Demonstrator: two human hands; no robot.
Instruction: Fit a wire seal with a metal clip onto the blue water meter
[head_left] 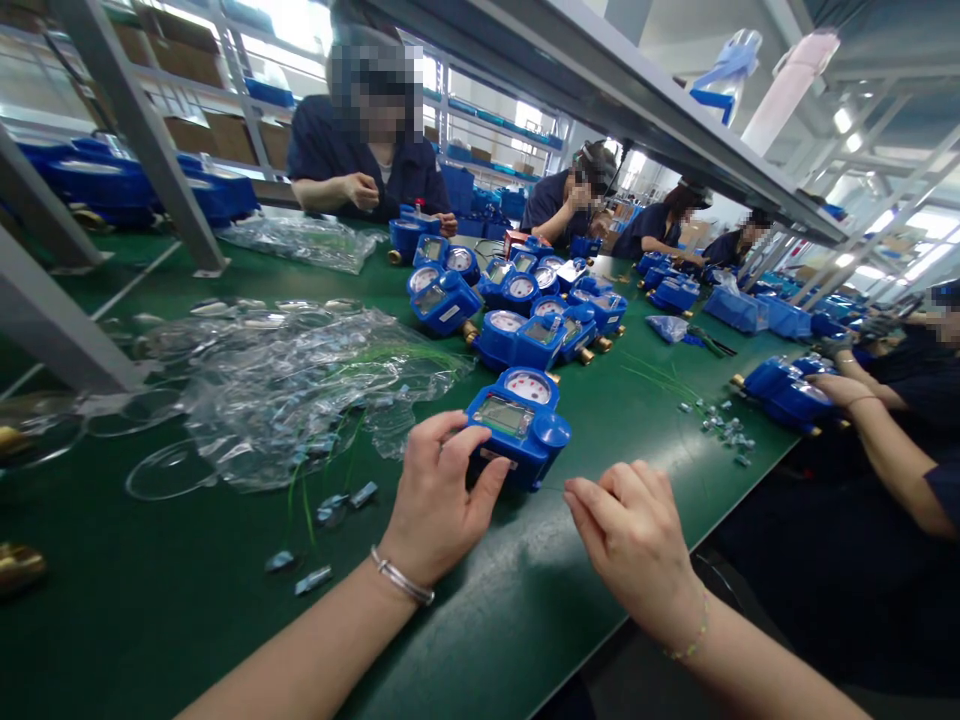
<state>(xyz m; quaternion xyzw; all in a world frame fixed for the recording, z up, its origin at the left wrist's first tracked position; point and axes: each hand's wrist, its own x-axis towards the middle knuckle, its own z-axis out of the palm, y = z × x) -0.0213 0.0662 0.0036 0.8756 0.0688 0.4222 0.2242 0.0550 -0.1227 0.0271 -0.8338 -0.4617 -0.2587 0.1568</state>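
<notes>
A blue water meter with a round white dial and a grey display stands on the green table in front of me. My left hand grips its near left side, fingers on the display edge and thumb at the front. To the right of the meter, my right hand is closed in a pinch. A faint thin wire seems to run from its fingertips toward the meter's lower corner; most of it is hidden or too fine to see. Left of my left hand lie several small clear-blue seals with green wires.
A heap of clear plastic bags and covers spreads over the left of the table. More blue meters crowd behind mine. Loose seals lie at the right. Co-workers sit opposite and at right; grey posts rise at left.
</notes>
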